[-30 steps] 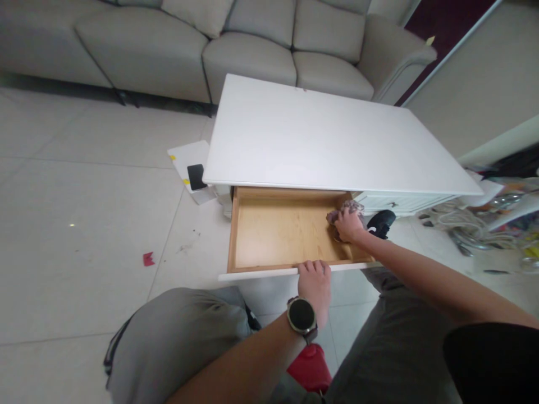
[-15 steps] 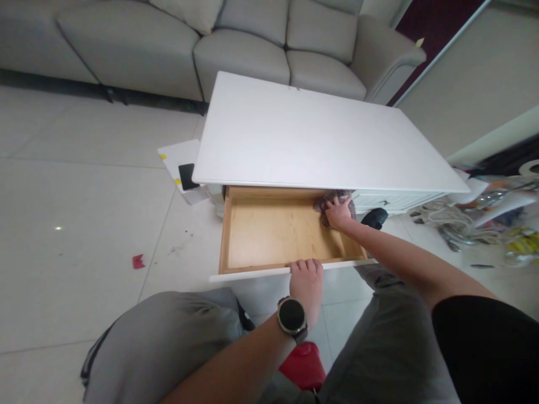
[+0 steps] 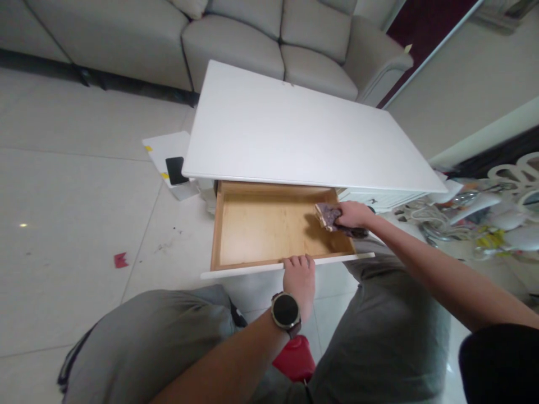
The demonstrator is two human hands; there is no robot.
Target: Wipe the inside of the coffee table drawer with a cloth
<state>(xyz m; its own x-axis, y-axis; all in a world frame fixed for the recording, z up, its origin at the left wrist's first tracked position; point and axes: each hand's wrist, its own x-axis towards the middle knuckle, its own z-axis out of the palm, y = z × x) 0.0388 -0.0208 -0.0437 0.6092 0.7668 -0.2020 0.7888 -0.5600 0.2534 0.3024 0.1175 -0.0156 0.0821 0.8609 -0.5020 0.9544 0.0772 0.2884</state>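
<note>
Cloth all scrunched up in the right hand
Drawer below it, left hand gripping the front edge

From afar, I see my left forearm run from seven o'clock to my left hand near five, fingers curled. My right arm extends from four; my right hand, near three, points toward nine, closed.
</note>
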